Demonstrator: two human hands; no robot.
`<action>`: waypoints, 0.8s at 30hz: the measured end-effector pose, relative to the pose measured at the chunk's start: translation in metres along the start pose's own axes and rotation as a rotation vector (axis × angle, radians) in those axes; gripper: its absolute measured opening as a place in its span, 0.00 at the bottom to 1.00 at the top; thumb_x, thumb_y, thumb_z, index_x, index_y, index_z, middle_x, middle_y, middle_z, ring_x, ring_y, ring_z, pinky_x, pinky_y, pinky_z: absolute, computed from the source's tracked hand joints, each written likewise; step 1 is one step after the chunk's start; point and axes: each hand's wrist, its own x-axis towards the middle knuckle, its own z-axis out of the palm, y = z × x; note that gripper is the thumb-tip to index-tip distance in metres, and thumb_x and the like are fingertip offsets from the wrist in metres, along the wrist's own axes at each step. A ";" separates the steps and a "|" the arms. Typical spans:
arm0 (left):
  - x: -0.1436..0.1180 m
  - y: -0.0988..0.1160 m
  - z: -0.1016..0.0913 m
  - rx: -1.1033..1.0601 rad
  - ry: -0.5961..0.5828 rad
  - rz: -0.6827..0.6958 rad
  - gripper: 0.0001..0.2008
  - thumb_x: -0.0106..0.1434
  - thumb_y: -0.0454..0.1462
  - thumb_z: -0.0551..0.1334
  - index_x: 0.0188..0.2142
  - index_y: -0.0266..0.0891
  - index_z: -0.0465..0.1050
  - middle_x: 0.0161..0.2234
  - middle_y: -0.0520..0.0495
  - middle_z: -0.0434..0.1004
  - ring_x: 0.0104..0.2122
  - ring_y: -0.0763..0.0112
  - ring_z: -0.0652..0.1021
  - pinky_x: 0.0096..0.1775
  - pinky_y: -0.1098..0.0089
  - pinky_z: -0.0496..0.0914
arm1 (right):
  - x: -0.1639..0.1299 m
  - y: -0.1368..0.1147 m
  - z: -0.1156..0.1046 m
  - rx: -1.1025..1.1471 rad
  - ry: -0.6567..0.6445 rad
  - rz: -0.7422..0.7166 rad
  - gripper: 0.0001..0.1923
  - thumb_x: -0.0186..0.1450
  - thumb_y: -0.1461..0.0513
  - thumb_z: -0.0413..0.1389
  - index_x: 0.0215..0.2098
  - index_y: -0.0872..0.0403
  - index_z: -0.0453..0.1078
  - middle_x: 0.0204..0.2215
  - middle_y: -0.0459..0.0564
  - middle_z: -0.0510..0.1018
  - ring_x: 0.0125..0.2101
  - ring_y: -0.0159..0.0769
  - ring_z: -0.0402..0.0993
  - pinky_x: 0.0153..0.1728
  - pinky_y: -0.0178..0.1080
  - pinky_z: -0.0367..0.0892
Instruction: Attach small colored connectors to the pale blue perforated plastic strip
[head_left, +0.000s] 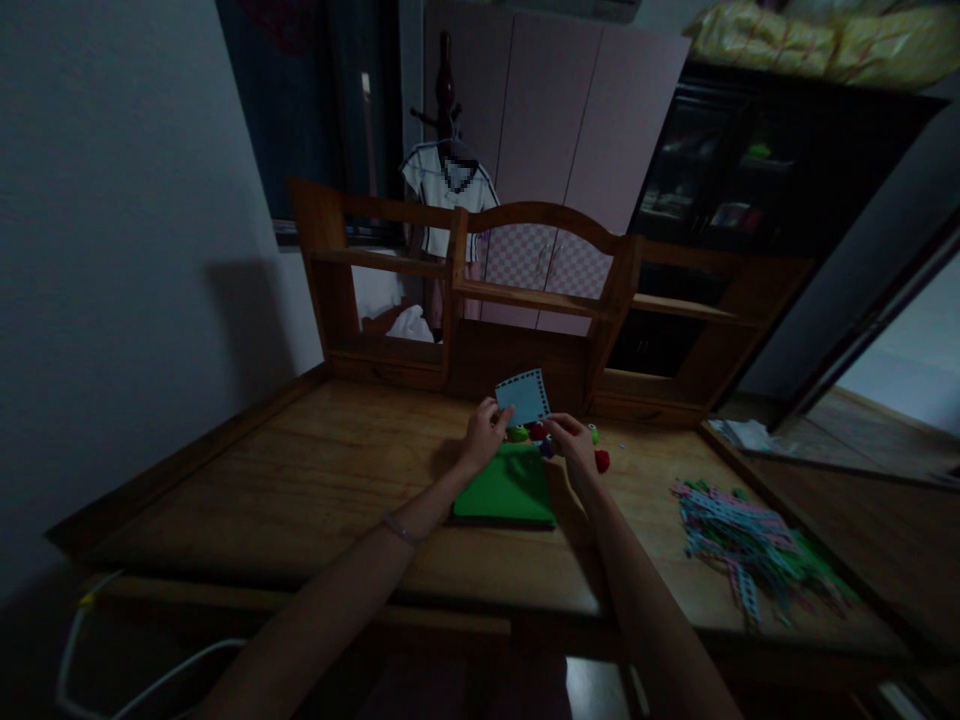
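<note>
A light blue square sheet (525,396) with a row of dark holes along its edges is held up above the desk. My left hand (486,436) pinches its lower left side. At its lower right corner, the fingers of my right hand (571,442) close on it. Beneath my hands lies a stack of green sheets (507,488) with a dark lower edge. Small round pieces sit behind the stack, among them a green one (517,434) and a red one (602,460); my hands hide some of them.
Pink, blue and green perforated strips (742,535) form a loose pile at the desk's right. A wooden shelf unit (536,293) runs along the back of the desk (300,480). A white cable (71,640) hangs at lower left.
</note>
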 end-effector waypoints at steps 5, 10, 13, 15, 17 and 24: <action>0.000 0.001 0.000 -0.009 -0.001 -0.013 0.15 0.63 0.43 0.53 0.29 0.35 0.70 0.34 0.46 0.68 0.29 0.75 0.72 0.28 0.75 0.66 | -0.001 0.003 0.001 0.010 -0.019 0.014 0.19 0.50 0.54 0.60 0.36 0.57 0.72 0.17 0.42 0.69 0.15 0.25 0.57 0.16 0.30 0.50; 0.000 0.003 -0.001 -0.008 0.011 -0.003 0.14 0.63 0.43 0.53 0.28 0.35 0.70 0.35 0.46 0.69 0.30 0.74 0.72 0.29 0.75 0.66 | -0.002 0.001 0.001 0.016 -0.032 0.003 0.19 0.50 0.53 0.59 0.35 0.57 0.73 0.17 0.44 0.69 0.16 0.27 0.60 0.18 0.31 0.54; 0.000 0.003 -0.001 -0.003 0.002 0.006 0.14 0.63 0.43 0.53 0.28 0.35 0.69 0.35 0.46 0.69 0.31 0.74 0.72 0.30 0.74 0.67 | -0.001 0.000 0.000 -0.011 0.009 -0.006 0.19 0.50 0.52 0.59 0.33 0.57 0.73 0.16 0.44 0.69 0.16 0.26 0.60 0.17 0.31 0.54; 0.000 0.002 -0.001 0.005 0.002 0.013 0.14 0.63 0.43 0.53 0.28 0.35 0.69 0.35 0.46 0.69 0.31 0.74 0.72 0.31 0.74 0.67 | -0.001 0.000 -0.001 -0.020 0.018 -0.015 0.18 0.50 0.52 0.59 0.32 0.58 0.73 0.17 0.44 0.69 0.16 0.26 0.59 0.17 0.30 0.53; 0.000 0.002 0.000 0.016 0.006 0.015 0.15 0.63 0.43 0.53 0.27 0.35 0.69 0.34 0.47 0.68 0.31 0.74 0.72 0.31 0.74 0.66 | -0.002 -0.001 0.000 -0.017 0.012 -0.023 0.18 0.50 0.52 0.59 0.31 0.58 0.72 0.17 0.44 0.70 0.16 0.25 0.59 0.17 0.30 0.53; 0.000 0.002 0.000 0.017 -0.002 0.022 0.15 0.63 0.43 0.53 0.26 0.36 0.68 0.33 0.47 0.67 0.29 0.75 0.71 0.30 0.75 0.66 | -0.007 -0.010 0.005 -0.052 0.065 -0.041 0.19 0.48 0.50 0.59 0.29 0.57 0.73 0.17 0.45 0.71 0.17 0.27 0.61 0.16 0.30 0.54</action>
